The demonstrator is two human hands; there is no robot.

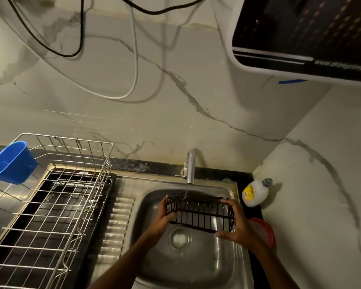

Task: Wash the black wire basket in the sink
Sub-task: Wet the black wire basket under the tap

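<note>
The black wire basket (pixel 199 212) hangs over the steel sink (pixel 198 265), tipped on its side under the chrome tap (pixel 189 165). A thin stream of water runs from the tap onto its far edge. My left hand (pixel 165 215) grips the basket's left end, fingers curled round the wires. My right hand (pixel 236 224) grips the right end, thumb under the lower right corner. The drain (pixel 178 238) shows below the basket.
A steel wire dish rack (pixel 50 205) with a blue plastic cup (pixel 10 163) hooked on it stands left of the sink. A white detergent bottle (pixel 255 192) and a red lid (pixel 265 232) sit on the right counter. An appliance (pixel 300 38) hangs on the upper right wall.
</note>
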